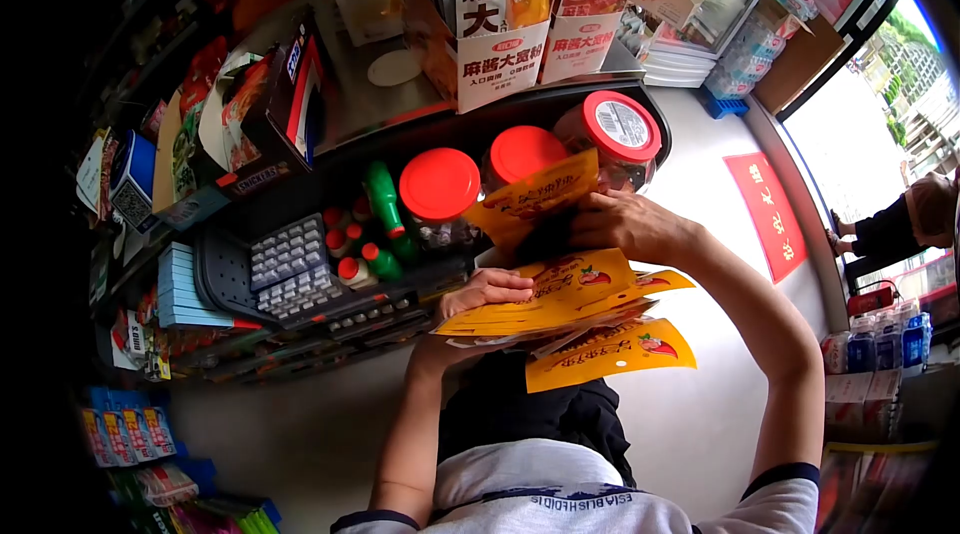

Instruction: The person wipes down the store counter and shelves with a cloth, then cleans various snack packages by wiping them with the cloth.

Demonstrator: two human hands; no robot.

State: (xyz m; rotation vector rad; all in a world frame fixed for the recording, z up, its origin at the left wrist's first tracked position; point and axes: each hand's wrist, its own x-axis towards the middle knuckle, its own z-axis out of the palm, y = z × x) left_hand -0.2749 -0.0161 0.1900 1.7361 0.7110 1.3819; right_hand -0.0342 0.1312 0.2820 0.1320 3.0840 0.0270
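Your left fingers [508, 281] grip fanned yellow snack packets [570, 286]; your right fingers [597, 222] pinch another packet [535, 199]. The lowest packet [610, 356], splayed out, could slip if your left grip loosens.

Plenty of room for my right hand [630, 224] out to the side, over the smooth pale floor [715, 414]. Forward's tight: three round see-through jars with red lids [440, 184] stand in the way, a white-fronted cardboard box [505, 69] beyond. Fanned flat yellow packets [570, 294] block the straight line to my left hand [475, 294].
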